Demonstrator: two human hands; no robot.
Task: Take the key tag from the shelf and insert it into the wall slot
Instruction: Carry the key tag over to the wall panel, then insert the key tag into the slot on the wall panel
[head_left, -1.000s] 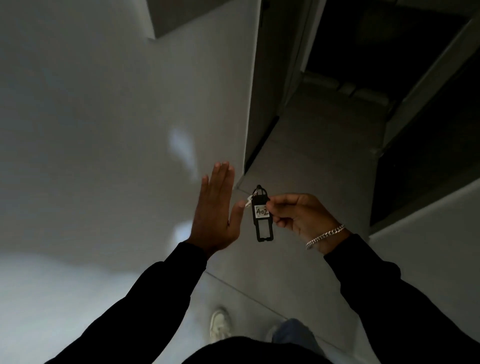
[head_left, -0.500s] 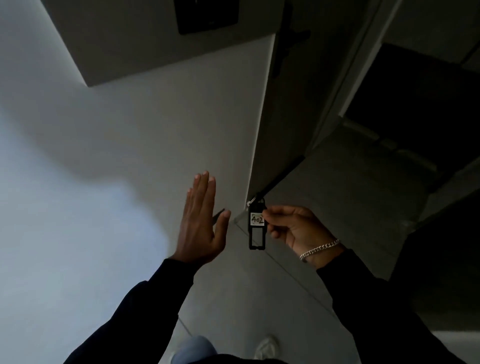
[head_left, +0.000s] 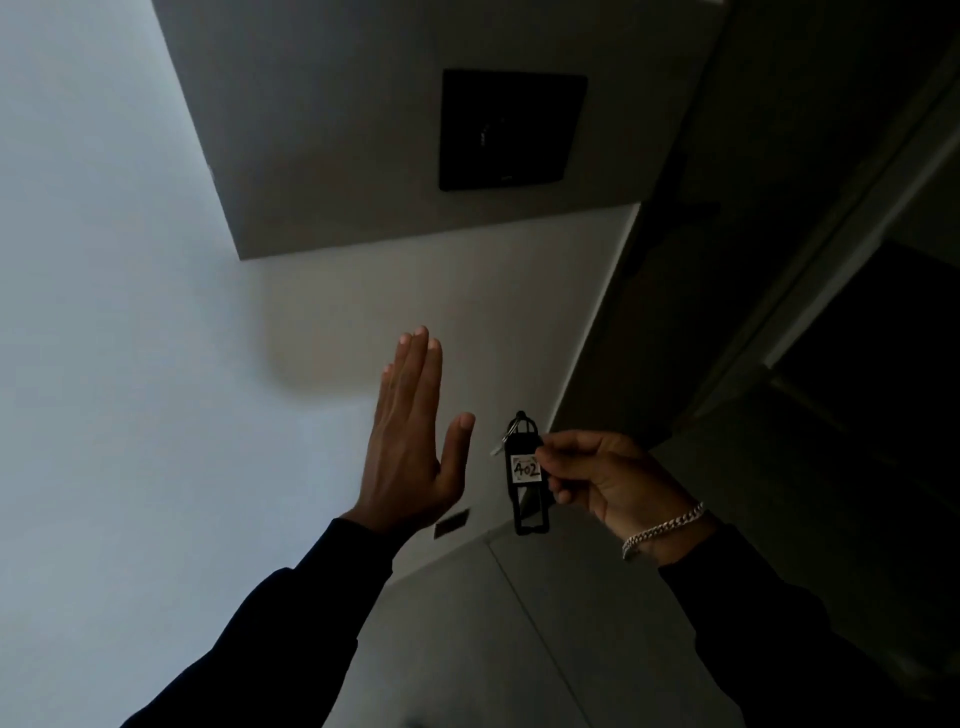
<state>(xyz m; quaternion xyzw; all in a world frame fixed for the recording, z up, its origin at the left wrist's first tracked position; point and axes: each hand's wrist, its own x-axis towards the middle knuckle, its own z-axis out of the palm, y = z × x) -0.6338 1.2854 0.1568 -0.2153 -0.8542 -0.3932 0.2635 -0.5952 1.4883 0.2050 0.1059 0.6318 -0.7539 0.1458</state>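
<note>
A black key tag (head_left: 525, 475) with a white label reading 402 hangs upright, pinched at its right edge by my right hand (head_left: 605, 478). A small key ring sits at its top. To its left my left hand (head_left: 410, 441) is raised flat, fingers together and thumb apart, holding nothing, close to the pale wall. High above both hands a black square wall slot panel (head_left: 511, 130) is mounted on a grey wall section.
A dark door (head_left: 670, 291) and its frame stand to the right of the wall panel. A small dark outlet plate (head_left: 451, 522) sits low on the wall below my left hand. Grey floor tiles (head_left: 519, 634) lie beneath, and the room is dim.
The view has tilted upward, bringing the black wall panel fully into sight. Both hands have kept their poses, with the tag still pinched in my right hand.
</note>
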